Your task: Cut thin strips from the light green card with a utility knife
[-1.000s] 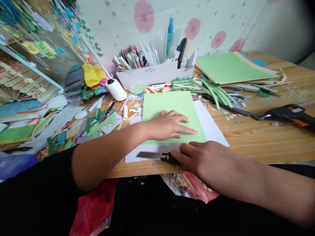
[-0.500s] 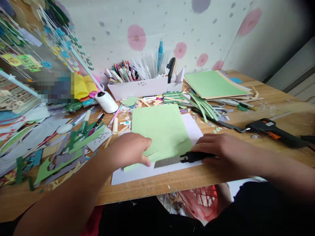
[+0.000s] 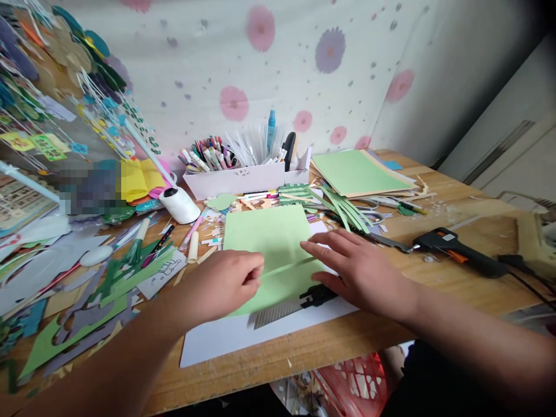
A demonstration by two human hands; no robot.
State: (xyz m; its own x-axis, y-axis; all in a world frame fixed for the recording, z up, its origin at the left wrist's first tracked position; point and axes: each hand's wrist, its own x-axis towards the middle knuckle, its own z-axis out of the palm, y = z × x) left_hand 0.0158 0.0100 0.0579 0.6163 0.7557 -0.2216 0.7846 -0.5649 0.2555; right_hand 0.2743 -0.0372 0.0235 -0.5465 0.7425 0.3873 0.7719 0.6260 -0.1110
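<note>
A sheet of light green paper (image 3: 267, 231) lies on white paper (image 3: 217, 341) in front of me, with a line or fold running across its lower part. My left hand (image 3: 223, 284) rests at the left edge of the green sheet, its fingers curled and pressed together on the paper. My right hand (image 3: 365, 275) is stretched out flat over the right side of the sheet, fingers apart. Beneath its thumb and palm lies a black utility knife (image 3: 319, 295), blade extended leftward over the paper; the handle's rear end is hidden.
Paper scraps (image 3: 87, 324) cover the left of the wooden table. A white box of pens (image 3: 238, 178), a thread spool (image 3: 180, 205) and a stack of coloured sheets (image 3: 360, 171) stand behind. On the right lies a black glue gun (image 3: 456, 249); a red basket (image 3: 356, 382) is below.
My right hand has shifted off the knife handle and spread over the green sheet. The fingers of my left hand have closed. The view has tilted upward.
</note>
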